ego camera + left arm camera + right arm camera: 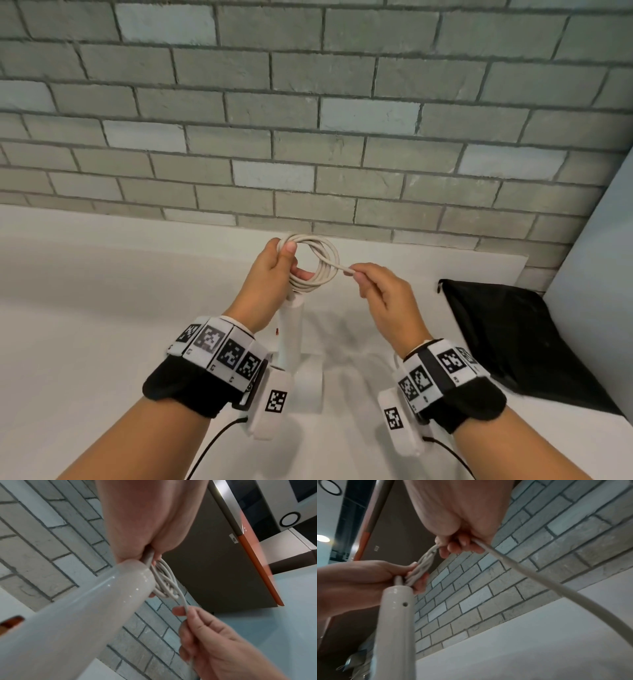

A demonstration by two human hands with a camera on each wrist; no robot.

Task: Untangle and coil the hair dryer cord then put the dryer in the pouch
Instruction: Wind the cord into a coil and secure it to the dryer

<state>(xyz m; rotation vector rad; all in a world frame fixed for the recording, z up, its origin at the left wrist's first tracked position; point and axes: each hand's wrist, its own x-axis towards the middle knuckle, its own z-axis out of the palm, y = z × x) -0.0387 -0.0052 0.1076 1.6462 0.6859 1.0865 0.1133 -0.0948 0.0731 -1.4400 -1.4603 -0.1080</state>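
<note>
A white hair dryer (293,337) hangs handle-up below my left hand (279,265), its head near the white counter. My left hand grips several loops of the white cord (322,263), held as a coil above the handle (96,601). To the right of the coil, my right hand (373,284) pinches the loose run of cord (530,574) between thumb and fingers, and the cord trails on past the right wrist. The black pouch (513,339) lies flat on the counter at the right, apart from both hands.
A grey brick wall (308,120) rises just behind the white counter (85,308). A pale panel (603,257) stands at the far right beside the pouch. In the wrist views a dark cabinet with an orange edge (257,568) hangs overhead.
</note>
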